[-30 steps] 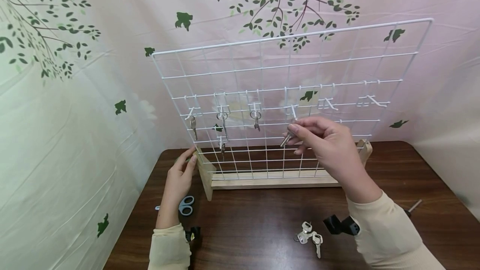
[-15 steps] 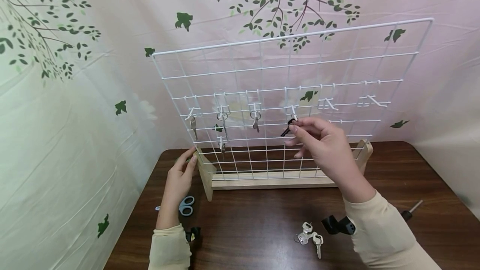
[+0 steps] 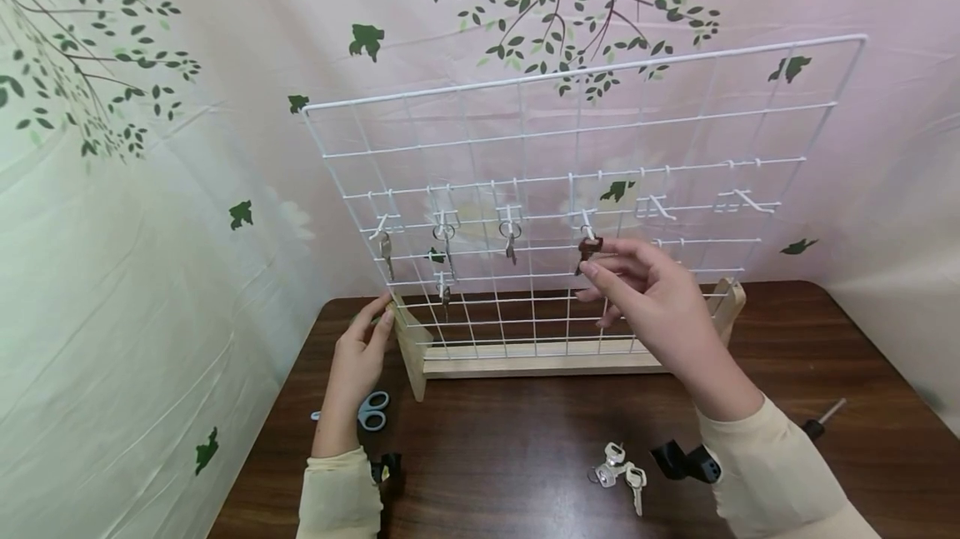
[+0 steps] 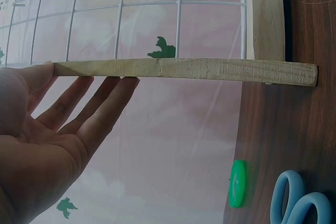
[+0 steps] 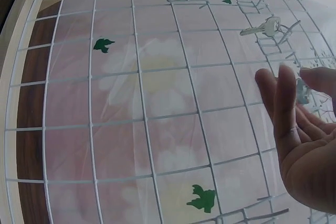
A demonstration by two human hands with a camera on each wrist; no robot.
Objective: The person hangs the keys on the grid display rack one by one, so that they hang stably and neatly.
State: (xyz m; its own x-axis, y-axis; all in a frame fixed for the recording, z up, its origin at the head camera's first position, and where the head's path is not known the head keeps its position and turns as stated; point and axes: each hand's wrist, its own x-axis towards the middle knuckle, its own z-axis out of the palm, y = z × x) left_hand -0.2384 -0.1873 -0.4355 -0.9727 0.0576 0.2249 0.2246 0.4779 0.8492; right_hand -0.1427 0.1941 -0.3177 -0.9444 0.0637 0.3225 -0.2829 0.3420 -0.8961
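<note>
My right hand (image 3: 660,297) pinches a key (image 3: 589,247) between thumb and fingertips, right at the tip of a white hook (image 3: 587,224) on the wire grid (image 3: 491,139). Looking dark in the head view, this key is mostly covered by fingers in the right wrist view. The fingers of my left hand (image 3: 363,347) lie nearly straight, fingertips against the outer face of the grid's wooden side leg (image 4: 178,69), thumb at its upper end. Left of the pinched key, other hooks carry keys: one key (image 3: 386,249) at far left, another (image 3: 512,243) closer in.
Several loose keys (image 3: 618,472) lie on the dark wooden table (image 3: 510,447). Blue-handled scissors (image 3: 372,411) rest beside my left forearm, with a green ring-shaped item (image 4: 238,183) close by. A tool with a metal shaft (image 3: 830,411) lies past my right sleeve. Bare hooks (image 3: 746,199) project at right.
The key in my right hand has risen slightly to the hook's tip and turned from slanting down-left to more upright. My left hand stays against the wooden leg.
</note>
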